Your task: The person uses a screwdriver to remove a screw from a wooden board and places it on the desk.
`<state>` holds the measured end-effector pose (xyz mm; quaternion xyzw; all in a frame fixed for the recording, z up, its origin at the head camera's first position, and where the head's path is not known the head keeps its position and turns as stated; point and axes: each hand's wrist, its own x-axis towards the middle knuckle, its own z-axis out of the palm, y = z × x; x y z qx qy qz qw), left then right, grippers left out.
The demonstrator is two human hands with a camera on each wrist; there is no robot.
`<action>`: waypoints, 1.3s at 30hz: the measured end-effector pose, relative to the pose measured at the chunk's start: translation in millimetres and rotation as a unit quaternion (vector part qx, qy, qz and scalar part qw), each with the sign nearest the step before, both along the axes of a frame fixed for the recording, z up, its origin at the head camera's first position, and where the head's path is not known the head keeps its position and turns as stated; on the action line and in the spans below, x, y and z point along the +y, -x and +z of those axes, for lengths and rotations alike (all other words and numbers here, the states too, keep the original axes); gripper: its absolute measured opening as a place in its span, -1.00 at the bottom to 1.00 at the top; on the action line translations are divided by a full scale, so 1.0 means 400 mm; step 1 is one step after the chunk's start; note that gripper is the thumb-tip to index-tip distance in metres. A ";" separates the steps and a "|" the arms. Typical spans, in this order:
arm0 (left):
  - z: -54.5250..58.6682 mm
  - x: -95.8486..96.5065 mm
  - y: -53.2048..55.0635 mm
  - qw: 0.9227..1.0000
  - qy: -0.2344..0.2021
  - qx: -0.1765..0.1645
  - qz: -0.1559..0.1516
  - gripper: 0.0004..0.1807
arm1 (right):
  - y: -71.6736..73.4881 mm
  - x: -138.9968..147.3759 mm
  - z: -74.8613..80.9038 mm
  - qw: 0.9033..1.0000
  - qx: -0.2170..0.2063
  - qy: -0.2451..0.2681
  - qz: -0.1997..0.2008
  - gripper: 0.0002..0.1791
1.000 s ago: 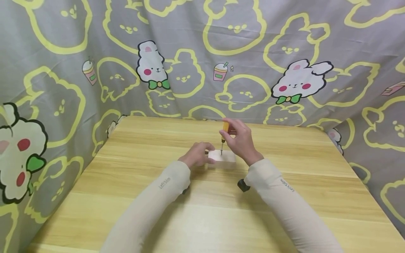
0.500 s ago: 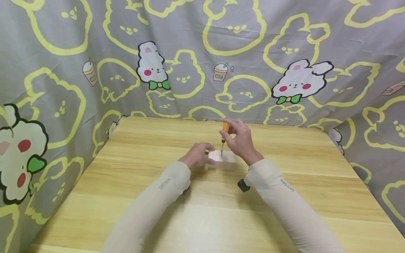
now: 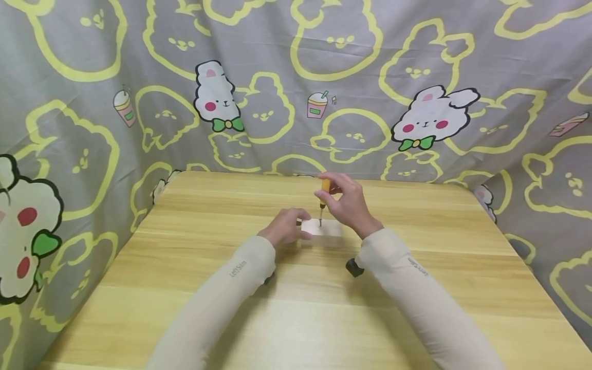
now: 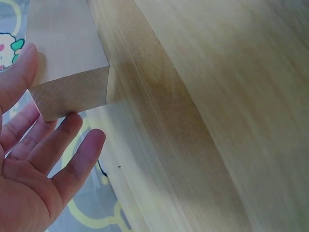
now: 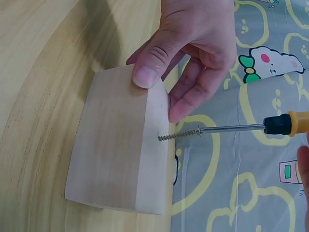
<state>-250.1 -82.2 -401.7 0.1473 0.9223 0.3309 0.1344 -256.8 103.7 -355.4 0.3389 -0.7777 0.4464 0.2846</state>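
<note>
A pale wooden block sits on the table between my hands. At its left end my left hand grips it, thumb on one face and fingertips around the far side, as the right wrist view shows. A threaded screw stands partway in the block's narrow upper face, with much of its shank exposed. My right hand holds a screwdriver with a yellow handle and black collar, upright over the block. Its tip meets the screw head. In the left wrist view the end of the block lies against the fingers.
The wood-grain table spreads around the block on every side. A grey curtain with yellow outlines and rabbit faces hangs behind the back edge and at both sides. A small black device is under the right wrist.
The head view has shifted slightly, so everything appears a little further left. Both hands keep their holds on the block and the screwdriver.
</note>
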 end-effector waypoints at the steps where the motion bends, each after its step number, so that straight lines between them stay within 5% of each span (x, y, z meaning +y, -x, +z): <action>1: 0.001 -0.002 -0.001 1.000 0.000 -0.001 0.002 -0.37 | 0.001 -0.001 0.001 1.000 0.001 -0.002 -0.004 -0.67; 14: 0.001 -0.005 -0.002 1.000 -0.001 -0.006 0.002 -0.37 | -0.007 -0.006 -0.002 1.000 -0.028 -0.008 0.007 -0.63; 21: 0.001 -0.003 -0.002 1.000 -0.003 0.000 0.001 -0.37 | -0.013 -0.008 -0.001 0.999 -0.029 -0.006 -0.031 -0.63; 27: -0.002 -0.004 -0.001 1.000 0.001 -0.002 0.003 -0.38 | -0.013 -0.007 -0.001 0.999 -0.036 -0.016 -0.023 -0.63; 39: -0.002 -0.002 -0.001 1.000 0.008 0.011 0.001 -0.39 | -0.013 0.002 0.000 0.999 -0.014 -0.023 -0.028 -0.64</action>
